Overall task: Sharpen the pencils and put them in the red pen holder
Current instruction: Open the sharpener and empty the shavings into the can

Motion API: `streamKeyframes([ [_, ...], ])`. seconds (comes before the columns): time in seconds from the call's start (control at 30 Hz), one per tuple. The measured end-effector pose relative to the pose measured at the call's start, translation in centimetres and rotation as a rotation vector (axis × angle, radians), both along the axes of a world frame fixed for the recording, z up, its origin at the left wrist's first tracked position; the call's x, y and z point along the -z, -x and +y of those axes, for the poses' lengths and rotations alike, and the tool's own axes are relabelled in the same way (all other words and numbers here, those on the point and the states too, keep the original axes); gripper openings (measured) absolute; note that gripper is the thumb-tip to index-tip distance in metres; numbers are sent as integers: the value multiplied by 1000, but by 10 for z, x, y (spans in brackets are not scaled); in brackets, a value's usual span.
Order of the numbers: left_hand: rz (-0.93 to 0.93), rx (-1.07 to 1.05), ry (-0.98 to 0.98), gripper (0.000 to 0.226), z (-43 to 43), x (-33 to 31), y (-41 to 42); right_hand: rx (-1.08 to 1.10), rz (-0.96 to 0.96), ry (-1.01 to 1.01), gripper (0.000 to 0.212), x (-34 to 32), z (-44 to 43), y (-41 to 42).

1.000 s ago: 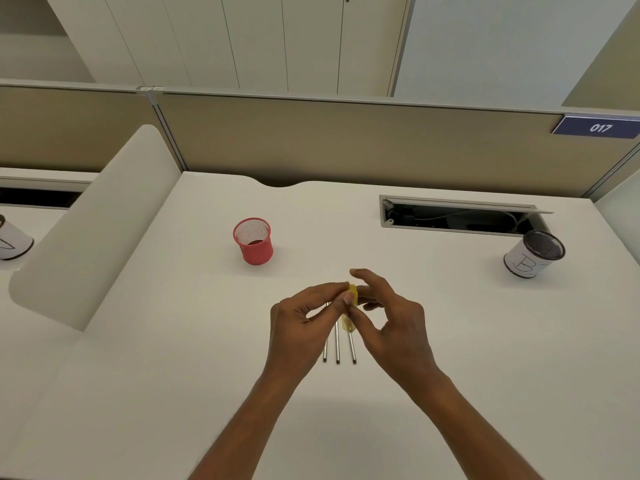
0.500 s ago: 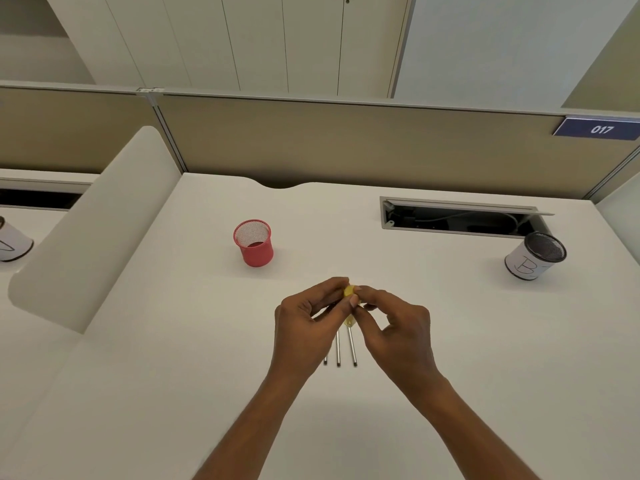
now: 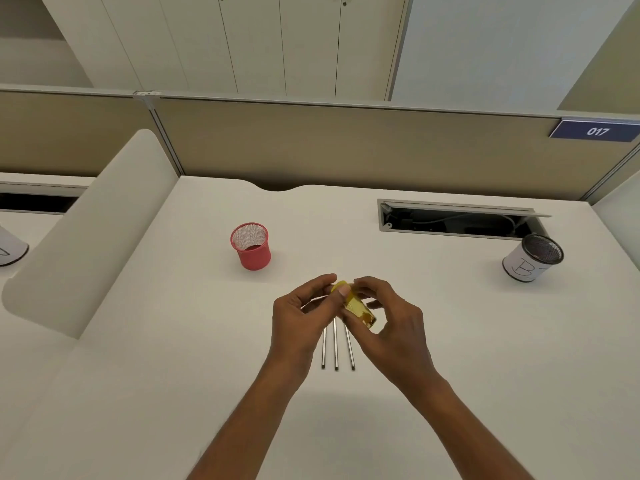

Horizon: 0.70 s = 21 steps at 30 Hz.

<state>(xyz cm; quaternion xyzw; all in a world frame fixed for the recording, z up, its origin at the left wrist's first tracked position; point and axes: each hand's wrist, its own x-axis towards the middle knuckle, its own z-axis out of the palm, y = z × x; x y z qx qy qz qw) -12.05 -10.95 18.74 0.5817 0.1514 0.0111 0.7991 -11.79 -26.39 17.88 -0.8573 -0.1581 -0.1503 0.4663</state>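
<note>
Both hands hold a small yellow sharpener [image 3: 356,306] above the desk centre. My left hand [image 3: 301,317] pinches its upper end with thumb and fingers. My right hand [image 3: 391,323] curls round its lower right part. Three silvery pencils [image 3: 336,348] lie side by side on the white desk [image 3: 173,358] just beneath the hands, their far ends hidden by the hands. The red mesh pen holder [image 3: 251,245] stands upright to the far left of the hands, apart from them.
A white cup with a dark mesh rim [image 3: 533,258] stands at the right. An open cable slot [image 3: 457,221] lies in the desk behind the hands. A beige partition [image 3: 346,147] closes the back, and a curved white divider [image 3: 90,237] bounds the left.
The yellow sharpener has turned in my fingers and now shows more of its length, tilted down to the right. Both hands stayed over the pencils.
</note>
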Motion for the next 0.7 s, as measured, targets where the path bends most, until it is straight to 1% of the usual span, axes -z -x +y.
streamKeyframes([
  [0.1,45,9,228,38,0,-1,-2,5,14,-12,33,3,-5,-2],
  [0.17,55,37,272,32,0,0,-1,14,-2,-15,29,4,-7,-4],
  [0.23,74,70,265,30,-1,1,0,5,-16,-6,30,3,-10,-8],
  [0.3,112,84,265,37,-1,2,0,-32,-14,12,30,0,-15,-11],
  [0.37,128,91,266,42,-1,3,0,-84,-4,71,31,-3,-21,-13],
  [0.47,122,122,240,40,-2,5,2,-174,44,162,34,-6,-27,-14],
  [0.6,128,163,157,38,-6,5,6,-254,102,214,31,-5,-27,-14],
  [0.67,134,166,103,38,-7,5,7,-265,129,219,36,-3,-27,-13],
  [0.7,135,170,75,38,-7,6,7,-269,160,205,43,-2,-27,-12],
])
